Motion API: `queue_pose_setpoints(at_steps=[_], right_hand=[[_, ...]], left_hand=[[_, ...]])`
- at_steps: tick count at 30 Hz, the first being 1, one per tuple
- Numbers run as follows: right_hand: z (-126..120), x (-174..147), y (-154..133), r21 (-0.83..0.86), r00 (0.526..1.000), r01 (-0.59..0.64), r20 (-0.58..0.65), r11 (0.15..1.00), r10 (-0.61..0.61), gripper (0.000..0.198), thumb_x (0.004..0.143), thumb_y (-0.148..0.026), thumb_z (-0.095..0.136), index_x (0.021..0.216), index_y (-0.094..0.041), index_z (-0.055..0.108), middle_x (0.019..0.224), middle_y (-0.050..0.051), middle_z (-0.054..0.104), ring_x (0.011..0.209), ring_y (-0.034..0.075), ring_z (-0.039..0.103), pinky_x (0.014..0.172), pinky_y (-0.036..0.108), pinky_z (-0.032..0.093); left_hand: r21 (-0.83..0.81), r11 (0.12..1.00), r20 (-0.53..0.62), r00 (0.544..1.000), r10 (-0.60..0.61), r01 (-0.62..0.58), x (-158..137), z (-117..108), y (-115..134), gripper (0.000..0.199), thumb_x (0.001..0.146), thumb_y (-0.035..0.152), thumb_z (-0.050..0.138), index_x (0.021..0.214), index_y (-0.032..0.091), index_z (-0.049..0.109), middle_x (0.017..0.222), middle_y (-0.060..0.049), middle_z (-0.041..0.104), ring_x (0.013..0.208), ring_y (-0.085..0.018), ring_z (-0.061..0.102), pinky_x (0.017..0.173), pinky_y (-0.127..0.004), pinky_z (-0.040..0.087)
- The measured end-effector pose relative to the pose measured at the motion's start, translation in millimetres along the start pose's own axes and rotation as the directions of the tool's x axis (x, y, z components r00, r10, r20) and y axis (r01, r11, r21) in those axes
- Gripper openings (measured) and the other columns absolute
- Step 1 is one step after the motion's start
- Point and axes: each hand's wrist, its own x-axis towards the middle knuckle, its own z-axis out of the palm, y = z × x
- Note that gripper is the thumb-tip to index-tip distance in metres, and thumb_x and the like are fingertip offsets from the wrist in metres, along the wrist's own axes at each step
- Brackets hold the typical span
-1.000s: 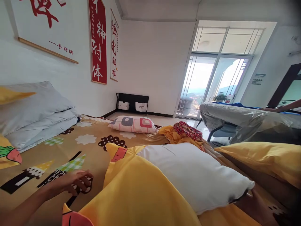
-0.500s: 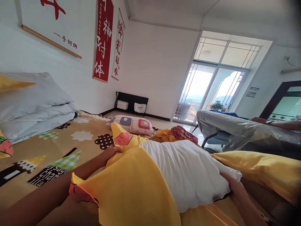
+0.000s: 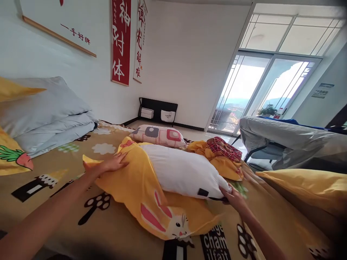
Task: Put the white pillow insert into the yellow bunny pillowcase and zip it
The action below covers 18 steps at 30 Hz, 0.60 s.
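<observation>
A white pillow (image 3: 184, 169) lies on the patterned bedspread (image 3: 119, 220), its left end covered by a yellow pillowcase (image 3: 132, 180) with a rabbit print. Flat on the pillowcase, near that covered end, rests my left hand (image 3: 116, 163) with fingers stretched out. At the pillow's right end my right hand (image 3: 234, 198) grips a corner, close to a small black tag (image 3: 203, 192). The loose part of the pillowcase spreads over the bed in front of the pillow.
Folded grey bedding (image 3: 54, 108) is piled at the left. Behind the pillow lie a patterned pillow (image 3: 158, 135) and a crumpled yellow and red-checked cloth (image 3: 223, 150). Another yellow pillow (image 3: 306, 184) sits at the right. A plastic-covered table (image 3: 295, 135) stands beyond the bed.
The white pillow has come down flat onto the bed, and the pillowcase has spread out with its rabbit print showing. My left hand has opened from its hold on the pillowcase. The view has shifted.
</observation>
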Motion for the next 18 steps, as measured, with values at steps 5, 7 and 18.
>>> queue_pose_setpoints(at_steps=[5, 7, 18], right_hand=[[14.3, -16.0, -40.5, -0.422, 0.803, 0.375, -0.297, 0.825, -0.517, 0.041, 0.076, -0.041, 0.048, 0.106, -0.016, 0.062, 0.119, 0.018, 0.061, 0.115, 0.037, 0.053, 0.098, 0.057, 0.038], [35.3, -44.0, -62.1, -0.329, 0.760, 0.575, -0.126, 0.749, -0.638, 0.035, 0.082, -0.043, 0.046, 0.101, -0.020, 0.065, 0.110, 0.014, 0.066, 0.108, 0.032, 0.057, 0.095, 0.050, 0.042], [189.9, -117.7, -101.8, 0.226, 0.718, 0.462, 0.473, 0.858, -0.511, 0.025, 0.079, -0.035, 0.059, 0.099, -0.020, 0.055, 0.087, 0.004, 0.063, 0.079, 0.020, 0.056, 0.071, 0.032, 0.044]], left_hand=[[0.442, 0.885, 0.019, 0.988, 0.154, -0.147, -24.4, 9.8, 39.6, 0.062, 0.085, 0.027, 0.046, 0.146, 0.018, 0.037, 0.156, -0.018, 0.023, 0.144, -0.034, 0.022, 0.112, -0.058, 0.020], [0.439, 0.797, 0.093, 0.903, 0.419, -0.415, -32.9, 11.7, 66.3, 0.064, 0.079, 0.017, 0.049, 0.142, 0.023, 0.041, 0.157, -0.013, 0.023, 0.144, -0.029, 0.021, 0.113, -0.054, 0.020], [0.322, 0.660, 0.242, 0.733, 0.636, -0.679, -33.4, 38.4, 124.5, 0.024, 0.082, 0.029, 0.047, 0.091, 0.017, 0.066, 0.100, -0.011, 0.067, 0.093, -0.026, 0.062, 0.095, -0.048, 0.036]])
